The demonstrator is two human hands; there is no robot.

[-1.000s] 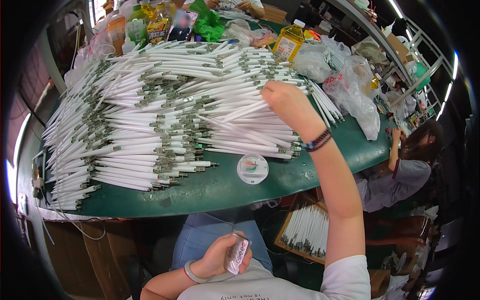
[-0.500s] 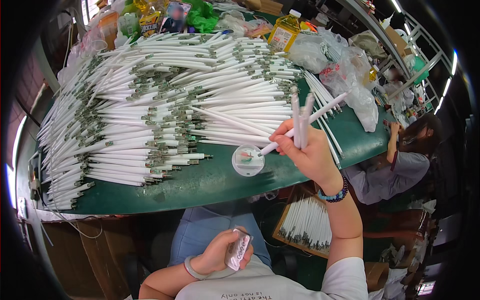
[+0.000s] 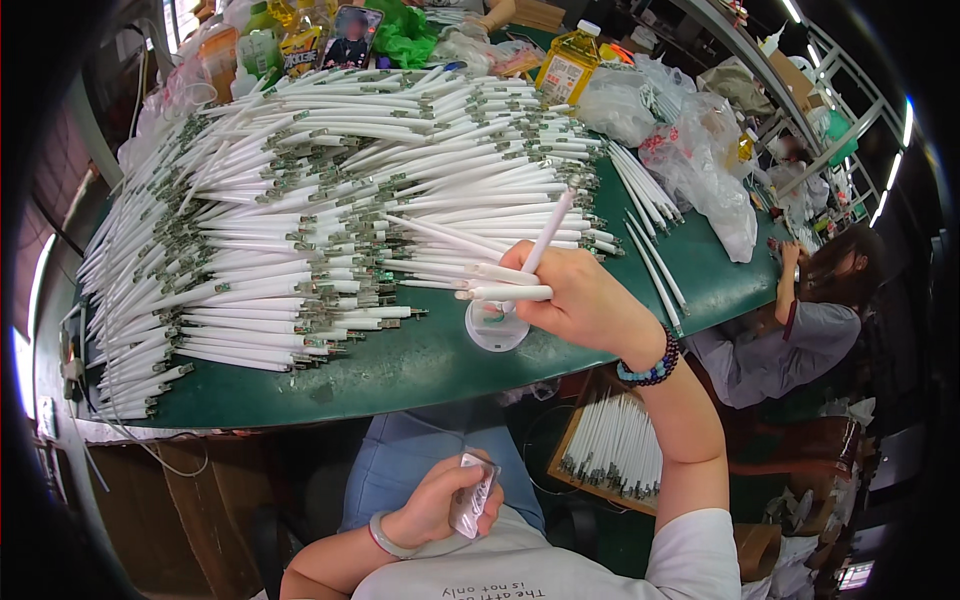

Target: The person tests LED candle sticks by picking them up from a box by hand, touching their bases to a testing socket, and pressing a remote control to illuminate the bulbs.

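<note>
My right hand [image 3: 580,300] is closed round several slim white tubes. One tube [image 3: 550,232] slants upward with its tip to the far side, while others point left over a small round clear dish [image 3: 498,337] on the table. Part of the dish is hidden by this hand and its tubes. Low over my lap, my left hand [image 3: 440,506] grips a small flat shiny clear-and-silver packet [image 3: 473,497], its contents too unclear to name. A broad heap of white tubes [image 3: 250,250] with metal-looking ends covers the table beyond and to the left.
The green table [image 3: 400,385] curves across in front of me. Loose tubes [image 3: 655,270] lie right of the heap. A yellow bottle [image 3: 568,68], a phone [image 3: 350,38] and plastic bags [image 3: 700,170] stand behind. A box of tubes [image 3: 612,445] sits below; another person [image 3: 800,320] sits at right.
My right hand has shifted slightly left and turned over; the tubes that stood upright now point left, and the one aimed at the dish now slants up. My left hand has barely moved, its packet tilted.
</note>
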